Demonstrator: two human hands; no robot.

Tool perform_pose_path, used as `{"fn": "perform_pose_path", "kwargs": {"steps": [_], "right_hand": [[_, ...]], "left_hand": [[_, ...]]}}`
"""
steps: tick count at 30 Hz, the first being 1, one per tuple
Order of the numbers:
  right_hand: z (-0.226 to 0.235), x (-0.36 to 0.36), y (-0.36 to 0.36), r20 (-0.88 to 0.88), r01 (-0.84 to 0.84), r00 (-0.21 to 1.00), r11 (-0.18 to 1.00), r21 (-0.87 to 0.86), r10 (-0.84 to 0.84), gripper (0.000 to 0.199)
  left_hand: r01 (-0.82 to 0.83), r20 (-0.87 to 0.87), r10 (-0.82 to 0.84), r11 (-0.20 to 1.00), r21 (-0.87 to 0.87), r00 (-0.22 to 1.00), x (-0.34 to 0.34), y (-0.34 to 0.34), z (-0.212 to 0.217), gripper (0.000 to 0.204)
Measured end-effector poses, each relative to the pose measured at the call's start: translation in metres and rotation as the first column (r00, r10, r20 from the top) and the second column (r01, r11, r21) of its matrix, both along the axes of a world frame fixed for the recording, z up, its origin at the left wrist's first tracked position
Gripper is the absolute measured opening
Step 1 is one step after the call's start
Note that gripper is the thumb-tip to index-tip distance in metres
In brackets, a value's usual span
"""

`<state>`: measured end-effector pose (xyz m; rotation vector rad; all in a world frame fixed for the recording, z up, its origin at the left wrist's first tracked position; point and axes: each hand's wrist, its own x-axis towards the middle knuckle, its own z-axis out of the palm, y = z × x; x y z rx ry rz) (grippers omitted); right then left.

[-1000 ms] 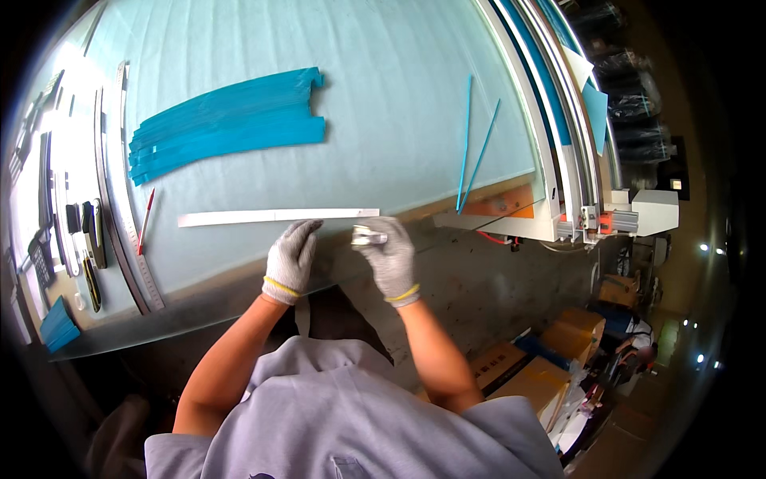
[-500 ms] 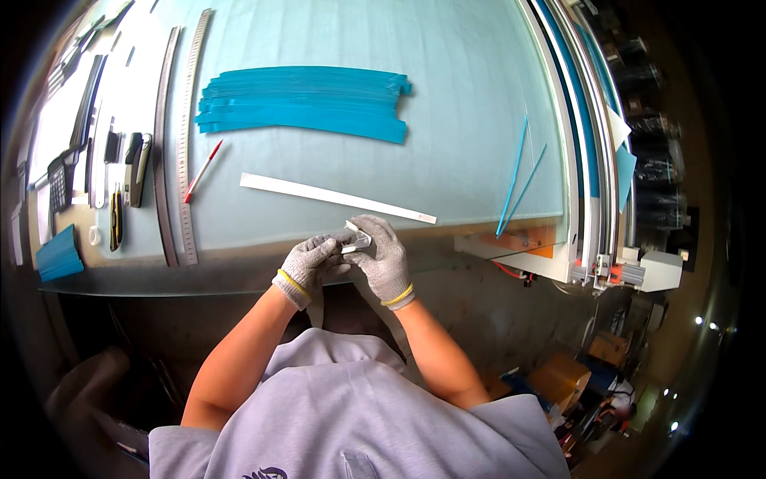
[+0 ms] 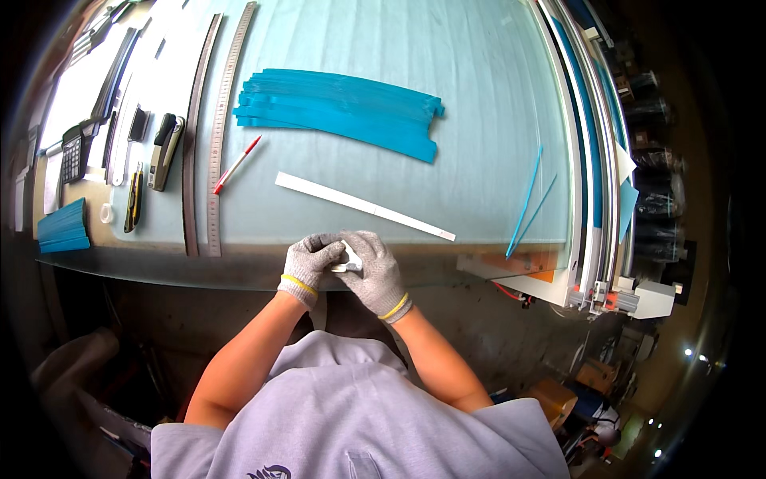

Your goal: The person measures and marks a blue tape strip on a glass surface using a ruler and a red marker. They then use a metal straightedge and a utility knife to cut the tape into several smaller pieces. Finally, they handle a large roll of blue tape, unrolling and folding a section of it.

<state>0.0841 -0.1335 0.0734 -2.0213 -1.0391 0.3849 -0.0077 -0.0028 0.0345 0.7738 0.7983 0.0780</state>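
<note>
Both gloved hands meet at the near edge of the pale green table [image 3: 479, 96]. My left hand [image 3: 311, 259] and my right hand [image 3: 373, 271] are closed together around a small white object [image 3: 349, 259], mostly hidden by the fingers. Just beyond them a long white strip [image 3: 363, 206] lies slanted on the table. Farther back rests a stack of blue strips [image 3: 339, 110].
A red pen [image 3: 236, 164], two long metal rulers [image 3: 217, 136], a stapler [image 3: 164, 148], a utility knife [image 3: 132, 199] and a calculator [image 3: 72, 153] lie at the left. Two thin blue slivers [image 3: 527, 199] lie right, beside a paper cutter rail [image 3: 586, 199]. Boxes sit on the floor lower right.
The view has shifted, so the table now appears more to the right. My hands stay together on the small white object at the table's near edge.
</note>
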Motion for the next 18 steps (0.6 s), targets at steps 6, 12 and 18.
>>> {"fn": "perform_pose_path", "kwargs": {"steps": [6,12,18], "right_hand": [[-0.007,-0.01,0.02,-0.095,0.129,0.987,0.991,-0.033,-0.132,0.051],[-0.034,0.013,0.041,-0.14,0.292,0.948,0.956,0.015,-0.287,0.049],[-0.034,0.039,0.097,0.022,0.205,0.978,0.979,0.011,-0.205,0.036]], "left_hand": [[-0.13,-0.139,0.161,0.969,0.21,0.977,0.003,0.006,0.007,0.014],[0.151,-0.152,-0.032,-0.025,0.988,0.988,0.005,0.076,-0.004,0.01],[0.172,-0.232,-0.189,-0.286,0.942,0.954,0.003,0.099,-0.038,0.01]]}}
